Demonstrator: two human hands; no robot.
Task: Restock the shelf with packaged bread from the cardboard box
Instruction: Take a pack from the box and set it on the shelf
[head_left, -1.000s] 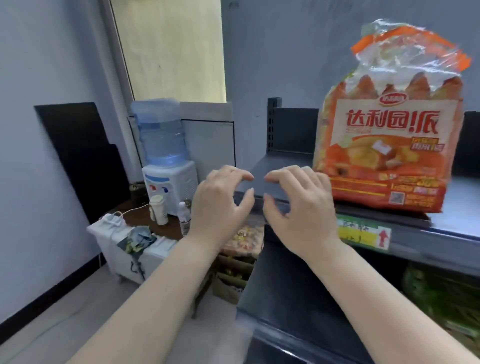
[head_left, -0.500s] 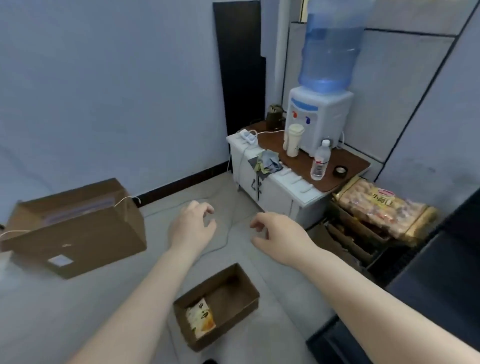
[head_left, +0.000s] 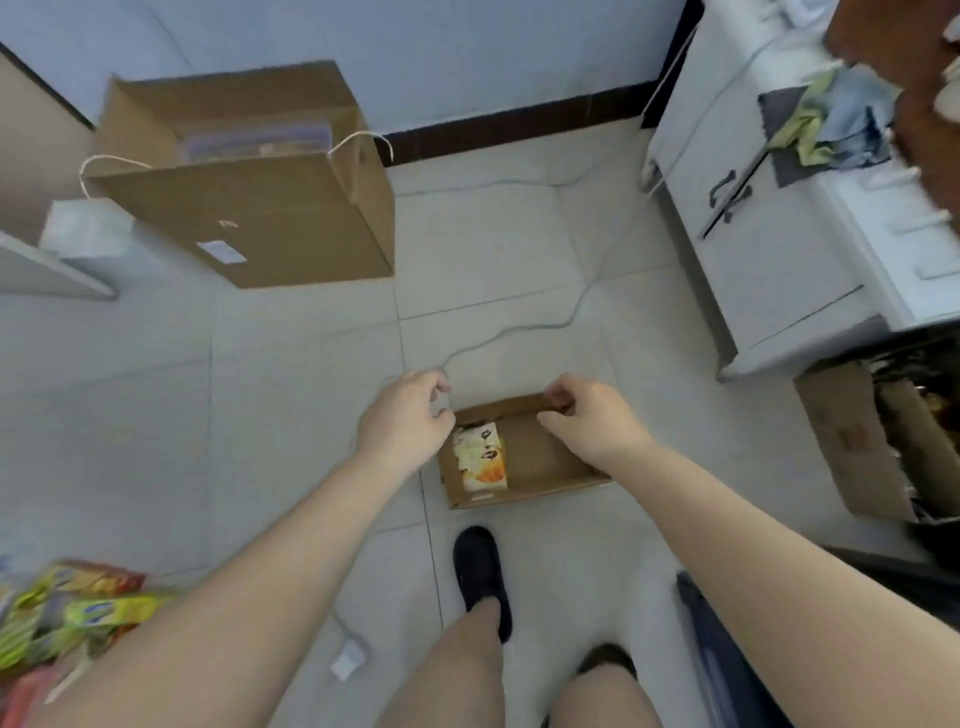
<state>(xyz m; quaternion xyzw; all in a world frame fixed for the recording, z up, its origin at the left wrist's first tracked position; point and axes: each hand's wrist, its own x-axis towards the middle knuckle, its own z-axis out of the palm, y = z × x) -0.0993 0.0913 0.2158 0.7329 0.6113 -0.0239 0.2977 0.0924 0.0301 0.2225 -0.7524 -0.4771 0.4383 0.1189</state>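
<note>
Both hands are empty, fingers loosely curled and gripping nothing: the left hand (head_left: 402, 418) hangs over the box's left rim, the right hand (head_left: 589, 418) over its far-right part, the 2 held apart with the box (head_left: 540, 460) between and below them. A second ago they hovered at the shelf edge beside an orange bread pack standing there; half a second ago the view had swung out to the floor, and now it looks straight down with both hands lowered over the box. That reads as 1 pack shelved and the reach for the next under way.

Only 1 bread pack (head_left: 480, 457) shows in the box, lying flat against the left wall, its far end just under the left hand. It is a small rectangular wrapper, cream and white with an orange lower part and dark markings, blurred. Bare cardboard fills the rest of the box, so this looks like the last one.
</note>
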